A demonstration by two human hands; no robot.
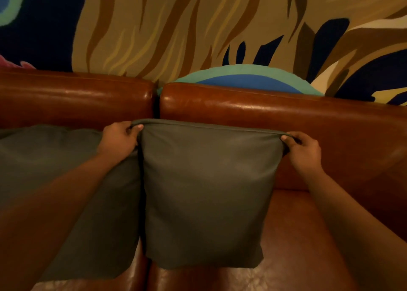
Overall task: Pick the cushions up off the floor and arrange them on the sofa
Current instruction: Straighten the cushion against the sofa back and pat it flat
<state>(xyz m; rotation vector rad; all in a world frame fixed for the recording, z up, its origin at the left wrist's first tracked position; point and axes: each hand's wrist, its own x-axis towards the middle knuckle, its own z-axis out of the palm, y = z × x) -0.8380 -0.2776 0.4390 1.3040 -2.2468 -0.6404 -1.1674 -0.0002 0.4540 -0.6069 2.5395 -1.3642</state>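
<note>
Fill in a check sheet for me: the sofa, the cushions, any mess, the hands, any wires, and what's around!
Surface: brown leather sofa, its back in two sections with a gap between them.
Job's things: grey-green cushion upright against the backrest, held by its top corners; second cushion beside it on the left, also leaning on the backrest.
Clutter: nothing seen.
Grips: left grip pinches the top left corner; right grip pinches the top right corner.
Cables: nothing seen.
Surroundings: painted wall with tan, navy, blue and teal shapes behind the sofa.
</note>
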